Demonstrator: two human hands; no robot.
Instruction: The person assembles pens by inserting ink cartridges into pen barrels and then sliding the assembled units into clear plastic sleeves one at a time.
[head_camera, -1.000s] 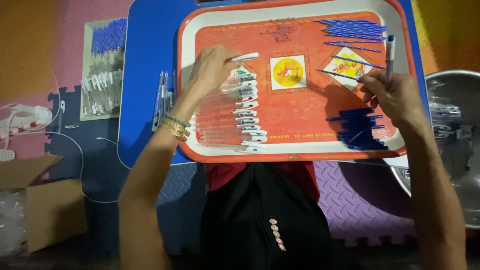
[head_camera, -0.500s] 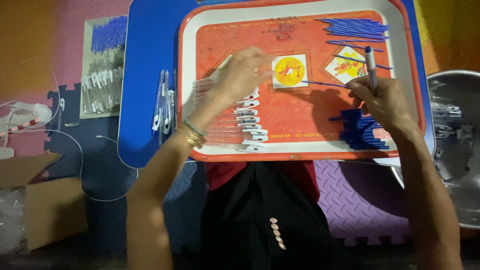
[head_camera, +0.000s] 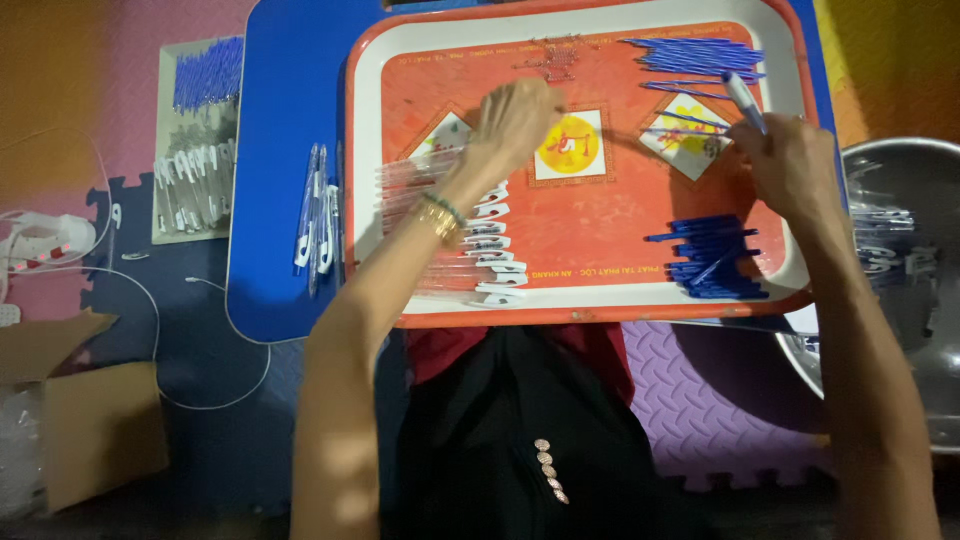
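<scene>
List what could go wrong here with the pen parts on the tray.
The left hand reaches over the row of clear pen barrels; the forearm might brush and scatter them. The blue caps lie close to the tray edge nearest the person and could be knocked off. The right hand holds a pen only at its lower end, so it may slip.

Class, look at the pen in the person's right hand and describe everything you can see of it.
The pen is slim, with a pale, whitish barrel and a blue tip end pointing up and to the left. It is tilted, raised above the orange tray, over its upper right part. The right hand grips its lower end, so that part is hidden. Loose blue refills lie on the tray just beyond its tip. Whether it is fully assembled cannot be told.
</scene>
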